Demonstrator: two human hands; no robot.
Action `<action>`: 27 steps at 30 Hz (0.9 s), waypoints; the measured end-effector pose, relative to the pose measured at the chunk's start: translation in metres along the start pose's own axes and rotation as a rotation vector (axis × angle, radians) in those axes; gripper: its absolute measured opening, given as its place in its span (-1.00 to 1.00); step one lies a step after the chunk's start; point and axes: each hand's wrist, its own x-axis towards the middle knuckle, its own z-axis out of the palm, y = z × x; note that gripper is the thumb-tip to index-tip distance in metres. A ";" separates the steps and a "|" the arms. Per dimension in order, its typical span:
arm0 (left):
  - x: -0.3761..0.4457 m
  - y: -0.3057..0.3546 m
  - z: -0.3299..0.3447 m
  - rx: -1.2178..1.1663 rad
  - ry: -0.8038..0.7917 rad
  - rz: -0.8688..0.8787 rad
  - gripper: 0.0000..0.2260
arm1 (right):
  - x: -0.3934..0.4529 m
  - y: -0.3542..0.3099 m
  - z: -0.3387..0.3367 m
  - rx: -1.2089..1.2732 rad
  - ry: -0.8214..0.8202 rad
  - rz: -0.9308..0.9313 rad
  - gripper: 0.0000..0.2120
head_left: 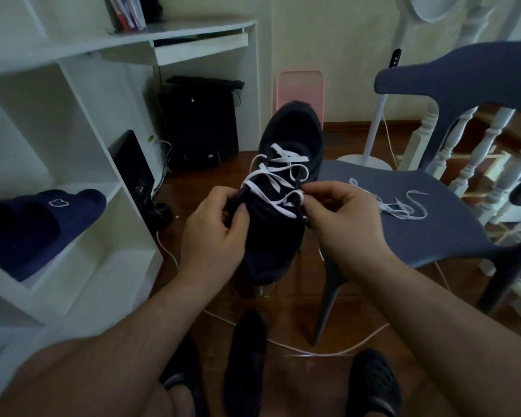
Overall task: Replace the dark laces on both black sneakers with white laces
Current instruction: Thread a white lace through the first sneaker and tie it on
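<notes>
- Two bare hands are raised around a black sneaker point(286, 182), which is held up in the middle of the view with its toe pointing away from the camera.
- The left hand point(214, 233) is closed on the left edge of the sneaker's opening, its thumb and fingers pinched on the dark upper beside the eyelets.
- The right hand point(340, 218) is pressed together at the right eyelet row, its fingertips pinching a loop of the white lace point(280, 176).
- The white lace is threaded loosely across the sneaker's tongue in several crossings, with slack loops left on the right side.
- A second white lace point(400, 203) is seen lying in a loose tangle on the seat of a blue-grey chair point(433, 233), just to the right of the hands and apart from them.
- A second black sneaker point(247, 359) is seen on the wooden floor point(286, 299) below the hands; whether it carries a lace cannot be told.
- A navy slipper point(42, 218) is set on a white shelf point(82, 236) at the left.
- A white cable point(313, 352) is laid across the floor.
</notes>
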 end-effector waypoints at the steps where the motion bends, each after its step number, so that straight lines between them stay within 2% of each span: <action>1: 0.000 0.000 0.000 0.004 0.012 0.015 -0.89 | 0.000 0.000 0.000 0.026 -0.009 0.011 -0.88; 4: 0.000 0.001 0.002 0.018 0.042 0.056 -0.85 | 0.000 -0.002 0.000 0.095 -0.035 0.028 -0.93; 6: -0.001 0.002 0.004 0.016 0.042 0.064 -0.85 | 0.001 -0.005 0.000 0.054 -0.023 0.014 -0.97; 10: 0.001 -0.001 0.007 -0.002 0.044 -0.022 -0.91 | 0.003 -0.003 0.000 0.024 -0.011 0.067 -0.91; 11: 0.003 -0.002 0.007 -0.018 0.058 -0.067 -0.91 | 0.006 -0.003 0.000 0.120 -0.015 0.123 -0.89; 15: 0.014 -0.005 0.001 -0.020 0.104 -0.144 -0.89 | 0.032 -0.009 -0.024 0.796 0.088 0.392 -0.78; 17: 0.015 -0.005 -0.002 0.002 0.104 -0.130 -0.91 | 0.039 -0.012 -0.037 0.934 0.079 0.425 -0.79; 19: 0.014 -0.005 -0.002 0.013 0.095 -0.111 -0.92 | 0.036 -0.012 -0.038 0.775 -0.016 0.389 -0.82; 20: 0.013 -0.005 -0.002 0.026 0.088 -0.095 -0.92 | 0.033 -0.010 -0.036 0.536 -0.069 0.317 -0.84; 23: 0.009 -0.002 -0.001 0.075 0.072 -0.041 -0.93 | 0.026 -0.001 -0.027 -0.339 -0.228 -0.055 -0.93; 25: 0.008 0.000 -0.001 0.104 0.066 -0.022 -0.93 | 0.024 0.001 -0.023 -0.572 -0.322 -0.149 -0.95; 27: 0.007 0.000 0.000 0.117 0.060 -0.022 -0.91 | 0.024 0.001 -0.024 -0.650 -0.327 -0.217 -0.92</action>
